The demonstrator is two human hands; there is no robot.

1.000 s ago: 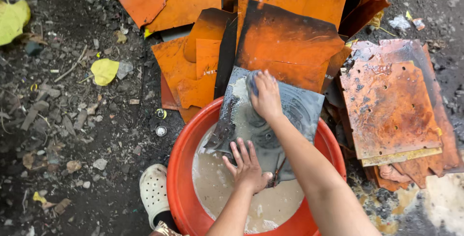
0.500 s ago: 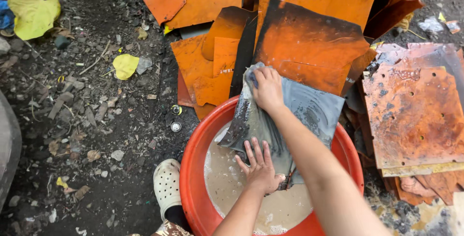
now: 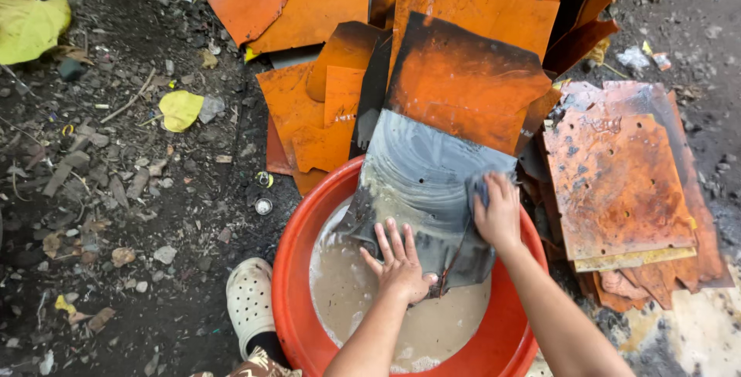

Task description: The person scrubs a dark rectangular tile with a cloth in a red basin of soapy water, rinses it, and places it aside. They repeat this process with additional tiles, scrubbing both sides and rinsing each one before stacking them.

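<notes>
A wet grey metal sheet [image 3: 421, 184] leans across the rim of a red plastic basin [image 3: 289, 269] holding murky brown water [image 3: 351, 292]. My left hand [image 3: 397, 257] lies flat with spread fingers on the sheet's lower edge. At the sheet's right edge, my right hand [image 3: 498, 211] presses a small bluish-grey scrubbing pad [image 3: 477, 188] against the metal.
A rusty orange sheet [image 3: 463, 80] lies just behind the grey one, amid a heap of more orange sheets [image 3: 316, 6]. A stack of corroded plates [image 3: 617, 184] sits to the right. My white clog [image 3: 248, 300] stands left of the basin on dark littered ground with yellow leaves [image 3: 179, 108].
My right hand with the pad has slid from the sheet's upper left across to its right edge. The view has shifted; my left hand stays flat on the lower part.
</notes>
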